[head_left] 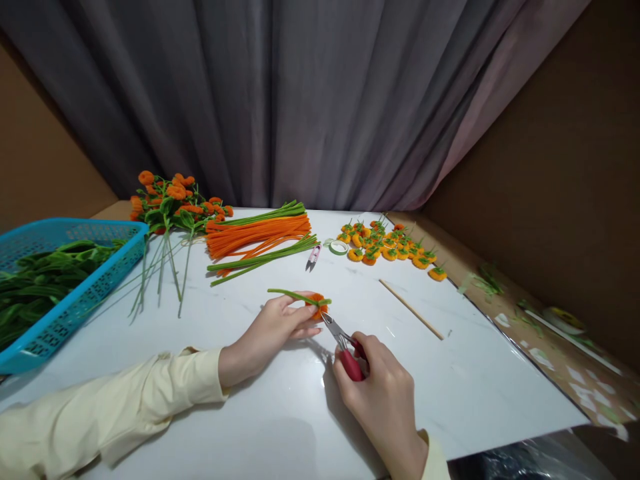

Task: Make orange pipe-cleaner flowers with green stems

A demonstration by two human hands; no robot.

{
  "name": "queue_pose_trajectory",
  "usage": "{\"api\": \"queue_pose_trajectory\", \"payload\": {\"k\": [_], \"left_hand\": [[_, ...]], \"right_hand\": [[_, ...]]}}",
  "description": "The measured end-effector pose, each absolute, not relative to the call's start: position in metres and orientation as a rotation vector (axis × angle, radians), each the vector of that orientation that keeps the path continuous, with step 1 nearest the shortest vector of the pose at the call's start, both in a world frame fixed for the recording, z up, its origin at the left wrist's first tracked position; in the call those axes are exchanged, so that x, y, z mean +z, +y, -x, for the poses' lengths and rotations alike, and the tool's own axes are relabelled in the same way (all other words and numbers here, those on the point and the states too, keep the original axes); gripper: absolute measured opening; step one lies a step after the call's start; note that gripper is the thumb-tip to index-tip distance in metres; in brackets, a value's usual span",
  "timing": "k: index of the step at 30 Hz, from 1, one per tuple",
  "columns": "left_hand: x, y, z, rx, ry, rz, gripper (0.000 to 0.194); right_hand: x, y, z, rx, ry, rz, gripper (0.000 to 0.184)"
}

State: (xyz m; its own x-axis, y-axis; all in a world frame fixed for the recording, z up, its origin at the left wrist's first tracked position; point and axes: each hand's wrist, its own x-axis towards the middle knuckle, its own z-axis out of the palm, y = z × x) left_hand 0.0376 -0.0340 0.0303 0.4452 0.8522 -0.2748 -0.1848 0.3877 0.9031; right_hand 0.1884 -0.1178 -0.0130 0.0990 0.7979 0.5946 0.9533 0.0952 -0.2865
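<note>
Between its fingertips my left hand [273, 330] pinches an orange pipe-cleaner flower [316, 308]. A green pipe-cleaner strip [290, 293] lies across that flower and sticks out past both sides. My right hand [383, 387] is closed around the red handles of a pair of pliers [351, 365]. The metal jaws of the pliers reach the lower edge of the flower; whether they grip anything is too small to tell. Both hands are above the white table [270, 427].
Orange and green pipe cleaners [257, 233] lie at the back, beside small pink-handled snips [313, 257] and a tape roll [338, 247]. Finished flowers [175, 193] and a blue basket [100, 277] of leaves are left. Yellow-orange blooms [390, 247] and a wooden stick [411, 309] are right.
</note>
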Motion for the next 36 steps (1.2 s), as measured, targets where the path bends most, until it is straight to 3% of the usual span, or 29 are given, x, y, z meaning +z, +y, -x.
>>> {"api": "queue_pose_trajectory", "payload": {"k": [20, 36], "left_hand": [[0.025, -0.034, -0.036, 0.766, 0.82, -0.942, 0.029], [0.028, -0.044, -0.034, 0.757, 0.761, -0.89, 0.028]], "right_hand": [[-0.012, -0.115, -0.187, -0.35, -1.701, 1.725, 0.014], [-0.01, -0.117, -0.192, -0.189, -1.743, 1.609, 0.01]]}}
